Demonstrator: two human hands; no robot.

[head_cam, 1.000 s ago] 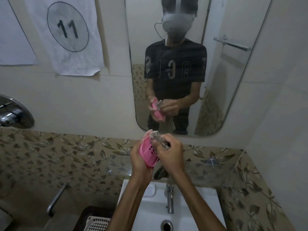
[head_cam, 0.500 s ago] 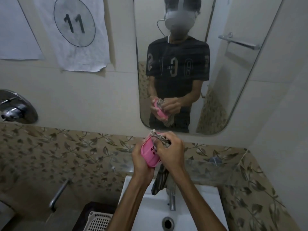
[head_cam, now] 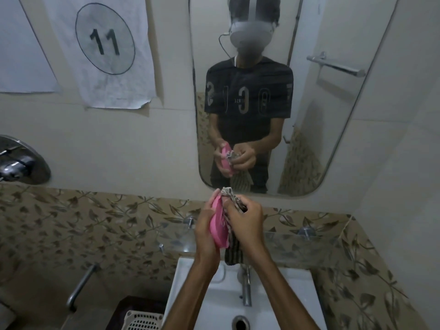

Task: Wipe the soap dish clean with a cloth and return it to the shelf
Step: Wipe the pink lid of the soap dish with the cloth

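Observation:
A pink soap dish [head_cam: 218, 225] stands on edge in my left hand [head_cam: 206, 231], which grips it from the left and behind, above the sink. My right hand [head_cam: 246, 223] is closed on a striped grey cloth [head_cam: 234, 252] and presses it against the dish's right face. One end of the cloth sticks up above my fingers and the other hangs down below my right hand. A glass shelf [head_cam: 297, 241] runs along the wall just behind my hands, on two metal pegs.
A white sink [head_cam: 281, 303] with a chrome tap [head_cam: 246, 289] lies below my arms. The mirror [head_cam: 333, 115] ahead reflects a person. A shower valve [head_cam: 21, 163] and a paper marked 11 [head_cam: 104, 51] are on the left wall. A white basket [head_cam: 142, 322] sits low left.
The dish has turned more edge-on in my left hand. My right hand has slid the cloth down along it, and more cloth now hangs below. The view has shifted slightly right.

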